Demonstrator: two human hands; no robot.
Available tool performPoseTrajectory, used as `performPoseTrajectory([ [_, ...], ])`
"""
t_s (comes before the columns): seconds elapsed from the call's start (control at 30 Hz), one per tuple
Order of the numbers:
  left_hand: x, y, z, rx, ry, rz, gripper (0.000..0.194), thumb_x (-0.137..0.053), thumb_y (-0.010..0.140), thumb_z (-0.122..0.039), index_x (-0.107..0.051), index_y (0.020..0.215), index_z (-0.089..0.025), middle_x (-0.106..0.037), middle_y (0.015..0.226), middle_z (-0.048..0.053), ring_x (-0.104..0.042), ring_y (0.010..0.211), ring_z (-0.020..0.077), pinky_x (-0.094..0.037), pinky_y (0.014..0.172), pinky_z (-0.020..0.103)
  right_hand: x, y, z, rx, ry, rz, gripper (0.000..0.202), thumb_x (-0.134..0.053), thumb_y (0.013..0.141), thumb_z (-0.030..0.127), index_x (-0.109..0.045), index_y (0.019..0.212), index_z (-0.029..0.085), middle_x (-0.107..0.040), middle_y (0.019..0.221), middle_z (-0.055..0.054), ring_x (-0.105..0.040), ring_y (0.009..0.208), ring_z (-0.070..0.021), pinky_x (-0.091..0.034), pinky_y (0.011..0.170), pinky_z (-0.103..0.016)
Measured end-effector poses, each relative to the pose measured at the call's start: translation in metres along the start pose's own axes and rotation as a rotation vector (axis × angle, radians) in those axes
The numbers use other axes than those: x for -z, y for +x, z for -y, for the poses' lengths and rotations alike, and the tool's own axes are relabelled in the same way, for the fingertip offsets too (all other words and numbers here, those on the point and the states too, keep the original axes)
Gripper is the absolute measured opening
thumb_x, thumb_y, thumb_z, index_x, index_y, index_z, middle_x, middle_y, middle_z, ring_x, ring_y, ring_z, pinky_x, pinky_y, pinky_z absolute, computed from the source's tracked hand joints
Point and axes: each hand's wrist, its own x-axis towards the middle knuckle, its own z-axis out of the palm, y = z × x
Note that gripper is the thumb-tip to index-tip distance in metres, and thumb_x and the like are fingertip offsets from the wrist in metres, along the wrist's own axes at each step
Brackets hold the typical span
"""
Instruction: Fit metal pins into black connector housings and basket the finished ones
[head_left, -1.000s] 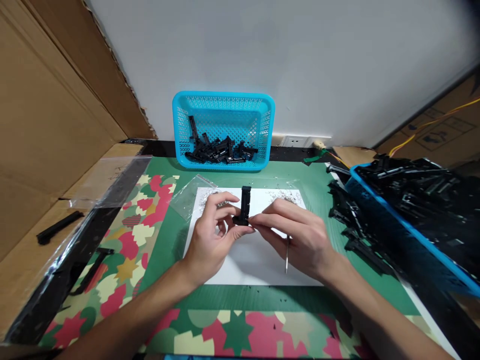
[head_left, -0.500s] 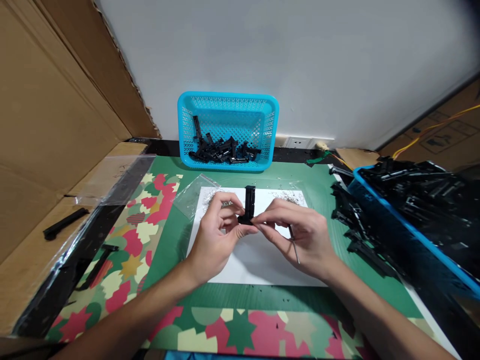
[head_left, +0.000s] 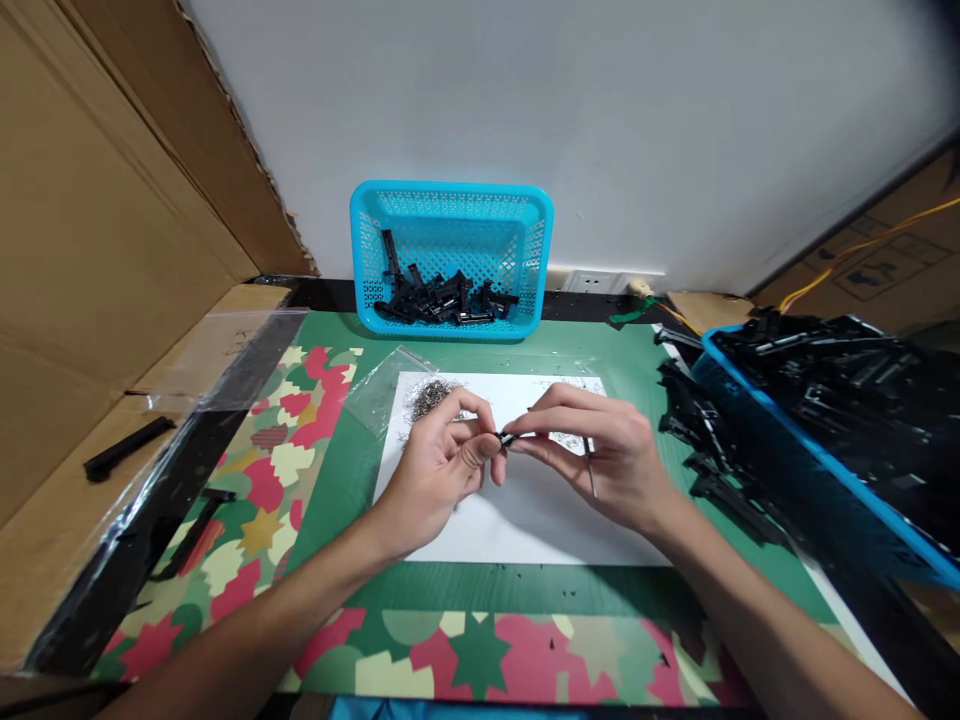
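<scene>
Over the white sheet, a small black plastic part sits between the fingertips of both hands, mostly hidden by them. My left hand pinches it from the left with thumb and fingers. From the other side, the thumb and index finger of my right hand close on it. A thin metal rod is tucked in the right palm under the curled fingers. Beyond my left hand lies a pile of tiny metal pieces, and more loose metal pieces are scattered behind my right hand.
A blue basket holding several black parts stands at the back. On the right, another blue basket is heaped with black parts, with more black parts beside it. Black pieces lie at left near a clear plastic bag.
The black part, upright before, has been turned and now shows only as a small dark end between my fingertips. My left fingers have closed further around it.
</scene>
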Motion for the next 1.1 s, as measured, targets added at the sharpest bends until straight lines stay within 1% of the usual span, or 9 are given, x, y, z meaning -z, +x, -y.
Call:
performPoseTrajectory([
  [0.1,0.002,0.001,-0.003,0.005,0.075,0.006,0.027,-0.06,0.105,-0.048,-0.048,0.104,-0.024,-0.065,0.071,-0.004,-0.034,0.044,0.0053,-0.024,0.042,0.016,-0.001,-0.001,-0.001,0.022,-0.001,0.0,0.012,-0.071,0.097,0.012,-0.079,0.1,0.02,-0.071,0.085,-0.005,-0.066,0.073,-0.0155,-0.052,0.066,-0.028],
  [0.17,0.005,0.001,-0.007,-0.045,0.273,-0.025,0.024,-0.06,0.105,-0.046,-0.052,0.106,-0.024,-0.066,0.08,-0.002,-0.045,0.053,0.0075,-0.033,0.048,0.018,-0.002,-0.002,-0.003,0.029,-0.029,0.001,0.013,-0.069,0.098,0.011,-0.079,0.099,0.019,-0.071,0.085,-0.006,-0.066,0.073,-0.0158,-0.052,0.066,-0.028],
  [0.3,0.012,0.0,-0.014,-0.3,0.878,-0.098,0.021,-0.071,0.1,-0.039,-0.065,0.112,-0.024,-0.066,0.108,0.003,-0.058,0.077,0.0122,-0.046,0.065,0.024,-0.003,-0.005,-0.013,0.0,-0.082,0.01,0.012,-0.068,0.099,0.014,-0.079,0.097,0.019,-0.071,0.085,-0.005,-0.066,0.073,-0.0159,-0.051,0.067,-0.028],
  [0.4,0.015,-0.001,-0.014,-0.433,1.088,-0.114,0.016,-0.069,0.101,-0.032,-0.067,0.114,-0.023,-0.07,0.104,0.002,-0.061,0.077,0.0128,-0.048,0.07,0.026,-0.003,-0.008,-0.022,-0.033,-0.114,0.049,0.014,-0.065,0.102,0.02,-0.079,0.098,0.021,-0.072,0.087,-0.005,-0.066,0.074,-0.0154,-0.049,0.067,-0.028],
  [0.53,0.016,-0.002,-0.01,-0.418,1.162,-0.143,0.015,-0.069,0.101,-0.029,-0.071,0.113,-0.021,-0.072,0.093,0.001,-0.063,0.074,0.0136,-0.046,0.067,0.027,0.0,-0.009,-0.028,-0.149,-0.223,0.063,0.015,-0.071,0.1,0.034,-0.076,0.105,0.022,-0.065,0.077,-0.001,-0.057,0.064,-0.0138,-0.041,0.06,-0.027],
  [0.67,0.014,-0.002,-0.005,-0.369,1.218,-0.18,0.016,-0.07,0.099,-0.03,-0.075,0.111,-0.021,-0.074,0.088,0.001,-0.064,0.069,0.0144,-0.046,0.065,0.027,-0.001,-0.005,-0.021,-0.323,-0.313,0.054,0.026,-0.066,0.103,0.038,-0.07,0.124,0.023,-0.064,0.094,-0.005,-0.057,0.07,-0.0161,-0.045,0.065,-0.03],
  [0.8,0.012,-0.004,0.002,-0.344,1.288,-0.182,0.015,-0.073,0.096,-0.028,-0.077,0.11,-0.023,-0.078,0.087,0.001,-0.068,0.069,0.0158,-0.046,0.064,0.027,-0.004,-0.003,-0.015,-0.275,-0.287,0.119,0.024,-0.049,0.11,0.026,-0.072,0.107,0.02,-0.063,0.104,-0.01,-0.063,0.085,-0.0196,-0.051,0.078,-0.034],
  [0.9,0.011,-0.004,0.005,-0.343,1.322,-0.183,0.011,-0.073,0.095,-0.025,-0.078,0.105,-0.022,-0.08,0.088,0.001,-0.073,0.074,0.0181,-0.049,0.065,0.028,-0.005,-0.004,-0.016,-0.177,-0.342,0.145,0.024,-0.048,0.109,0.021,-0.072,0.109,0.019,-0.066,0.107,-0.012,-0.064,0.097,-0.0241,-0.051,0.085,-0.038],
  [1.1,0.01,-0.005,0.006,-0.389,1.365,-0.153,0.007,-0.071,0.096,-0.023,-0.077,0.097,-0.02,-0.079,0.087,0.002,-0.075,0.078,0.0207,-0.049,0.066,0.03,-0.012,-0.007,-0.007,-0.251,-0.199,-0.05,0.012,-0.064,0.103,0.023,-0.073,0.097,0.021,-0.077,0.092,-0.004,-0.071,0.078,-0.0178,-0.053,0.074,-0.031],
])
